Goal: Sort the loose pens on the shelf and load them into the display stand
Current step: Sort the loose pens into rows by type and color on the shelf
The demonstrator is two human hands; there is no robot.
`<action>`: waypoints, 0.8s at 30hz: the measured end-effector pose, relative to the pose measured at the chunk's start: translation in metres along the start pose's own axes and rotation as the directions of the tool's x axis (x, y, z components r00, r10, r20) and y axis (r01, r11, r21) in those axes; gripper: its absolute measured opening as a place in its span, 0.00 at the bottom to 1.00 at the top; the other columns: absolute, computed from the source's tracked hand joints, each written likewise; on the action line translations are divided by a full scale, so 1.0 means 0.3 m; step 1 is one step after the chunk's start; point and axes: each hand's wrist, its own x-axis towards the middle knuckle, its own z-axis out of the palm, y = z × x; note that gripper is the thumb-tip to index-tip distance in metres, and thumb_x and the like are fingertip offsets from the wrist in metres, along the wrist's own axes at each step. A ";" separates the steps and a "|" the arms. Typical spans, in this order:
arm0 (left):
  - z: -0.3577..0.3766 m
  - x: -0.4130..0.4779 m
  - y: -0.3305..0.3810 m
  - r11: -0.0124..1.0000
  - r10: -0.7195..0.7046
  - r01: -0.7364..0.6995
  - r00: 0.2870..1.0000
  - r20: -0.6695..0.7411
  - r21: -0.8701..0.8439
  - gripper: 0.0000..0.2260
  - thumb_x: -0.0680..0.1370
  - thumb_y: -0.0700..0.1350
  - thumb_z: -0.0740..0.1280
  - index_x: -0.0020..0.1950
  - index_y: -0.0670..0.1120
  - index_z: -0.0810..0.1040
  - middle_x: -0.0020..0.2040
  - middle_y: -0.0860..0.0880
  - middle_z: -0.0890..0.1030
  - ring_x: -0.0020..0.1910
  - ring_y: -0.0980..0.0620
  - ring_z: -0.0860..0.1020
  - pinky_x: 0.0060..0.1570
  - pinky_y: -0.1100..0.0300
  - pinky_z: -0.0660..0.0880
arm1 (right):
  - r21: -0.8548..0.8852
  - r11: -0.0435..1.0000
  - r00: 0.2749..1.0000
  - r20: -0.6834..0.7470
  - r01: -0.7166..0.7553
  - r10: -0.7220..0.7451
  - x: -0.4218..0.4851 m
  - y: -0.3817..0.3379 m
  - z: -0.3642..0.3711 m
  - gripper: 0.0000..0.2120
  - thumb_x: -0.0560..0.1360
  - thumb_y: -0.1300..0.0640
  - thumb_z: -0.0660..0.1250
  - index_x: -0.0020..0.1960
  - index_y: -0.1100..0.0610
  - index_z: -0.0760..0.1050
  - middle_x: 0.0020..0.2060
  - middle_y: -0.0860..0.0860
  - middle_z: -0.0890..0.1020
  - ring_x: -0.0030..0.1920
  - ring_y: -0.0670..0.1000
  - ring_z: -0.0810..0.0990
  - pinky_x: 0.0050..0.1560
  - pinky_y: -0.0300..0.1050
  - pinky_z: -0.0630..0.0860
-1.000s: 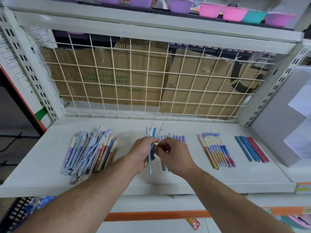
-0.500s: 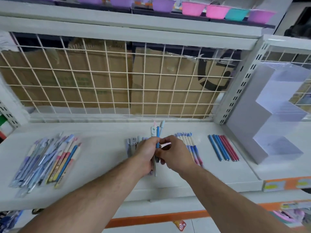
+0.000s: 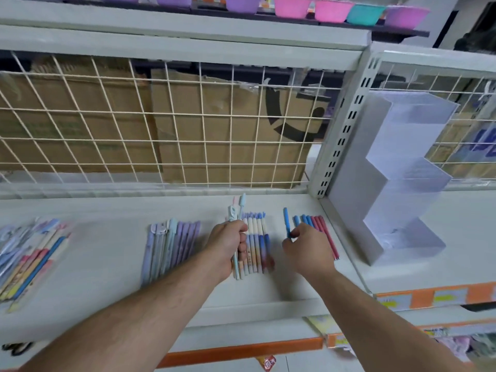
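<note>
Hands first, as my feed shows them. The left hand is closed in a fist round a small bundle of pens, pale blue and white. Their capped ends stick out above the knuckles and their lower ends show below the palm. The fist sits over the left edge of a row of cream, blue and pink pens; I cannot tell whether it touches them.

The right hand pinches a single blue pen between thumb and fingertips, gripping it near its lower end, with the rest of the pen pointing away from me. It is held just left of a row of blue and red pens, whose near ends are partly hidden by that hand.

All of this lies on the white shelf. Left of the fist there is a neat row of lilac and pale blue pens. At the far left a mixed pile lies at an angle, blurred.

The display stand, white and stepped in tiers, stands on the adjoining shelf section, right of the perforated upright.

A wire grid backs the shelf, with cardboard behind it. Coloured bowls line the shelf above.
</note>
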 end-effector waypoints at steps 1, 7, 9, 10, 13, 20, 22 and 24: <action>0.014 -0.001 -0.002 1.000 -0.003 0.003 1.000 -0.003 0.000 0.06 0.79 0.37 0.60 0.43 0.44 0.73 0.28 0.49 0.65 0.24 0.53 0.63 0.23 0.63 0.61 | -0.061 0.998 1.000 -0.002 -0.007 0.007 0.021 0.025 -0.014 0.04 0.75 0.58 0.65 0.48 0.56 0.77 0.38 0.49 0.79 0.38 0.51 0.77 0.31 0.40 0.69; 0.075 0.004 -0.007 1.000 -0.013 0.013 1.000 -0.025 -0.009 0.05 0.79 0.37 0.61 0.44 0.44 0.72 0.30 0.48 0.64 0.25 0.52 0.62 0.22 0.63 0.60 | -0.259 0.966 0.997 0.075 0.004 0.016 0.104 0.117 -0.038 0.12 0.77 0.61 0.61 0.58 0.61 0.77 0.59 0.59 0.81 0.52 0.58 0.79 0.45 0.45 0.73; 0.088 0.005 -0.007 1.000 -0.011 0.011 1.000 -0.027 -0.003 0.04 0.79 0.37 0.61 0.45 0.43 0.73 0.30 0.48 0.64 0.26 0.52 0.61 0.23 0.63 0.60 | -0.284 0.958 0.995 0.095 0.037 -0.011 0.113 0.123 -0.035 0.12 0.77 0.61 0.61 0.59 0.61 0.76 0.63 0.59 0.79 0.59 0.59 0.78 0.45 0.44 0.71; 0.093 0.004 -0.007 1.000 -0.013 0.013 1.000 -0.027 -0.004 0.04 0.79 0.37 0.61 0.45 0.43 0.73 0.30 0.48 0.64 0.26 0.52 0.61 0.23 0.63 0.60 | -0.287 0.957 0.995 0.097 0.050 -0.023 0.116 0.126 -0.032 0.12 0.77 0.61 0.61 0.59 0.61 0.76 0.65 0.59 0.78 0.64 0.59 0.76 0.44 0.43 0.70; 0.103 0.002 -0.006 1.000 -0.027 0.027 0.999 -0.026 -0.006 0.02 0.78 0.38 0.62 0.46 0.43 0.73 0.30 0.48 0.65 0.26 0.52 0.62 0.24 0.62 0.60 | -0.272 0.960 0.995 0.090 0.069 -0.046 0.111 0.123 -0.031 0.09 0.76 0.61 0.61 0.54 0.59 0.75 0.59 0.59 0.80 0.57 0.58 0.79 0.39 0.42 0.69; 0.102 -0.017 -0.006 1.000 -0.001 0.001 1.000 0.012 0.007 0.05 0.80 0.39 0.62 0.45 0.42 0.76 0.30 0.48 0.70 0.27 0.51 0.66 0.27 0.60 0.62 | 0.147 0.972 0.981 0.040 0.184 -0.192 0.061 0.051 -0.010 0.04 0.77 0.58 0.66 0.43 0.54 0.78 0.36 0.44 0.79 0.35 0.43 0.76 0.30 0.31 0.68; 0.091 -0.029 -0.006 1.000 0.000 0.000 1.000 0.029 0.017 0.07 0.81 0.41 0.62 0.45 0.42 0.77 0.30 0.48 0.71 0.28 0.51 0.67 0.28 0.60 0.63 | 0.319 0.933 0.976 0.080 0.167 -0.202 0.035 -0.002 -0.010 0.05 0.77 0.58 0.67 0.44 0.55 0.81 0.37 0.45 0.82 0.37 0.43 0.79 0.32 0.29 0.70; 0.070 -0.042 -0.006 0.999 0.007 -0.008 0.999 0.049 0.034 0.09 0.82 0.41 0.61 0.46 0.41 0.78 0.29 0.48 0.72 0.27 0.51 0.68 0.28 0.59 0.64 | 0.435 0.894 0.974 0.132 0.111 -0.185 0.010 -0.048 -0.011 0.07 0.78 0.57 0.68 0.43 0.53 0.82 0.37 0.46 0.83 0.36 0.43 0.79 0.34 0.31 0.72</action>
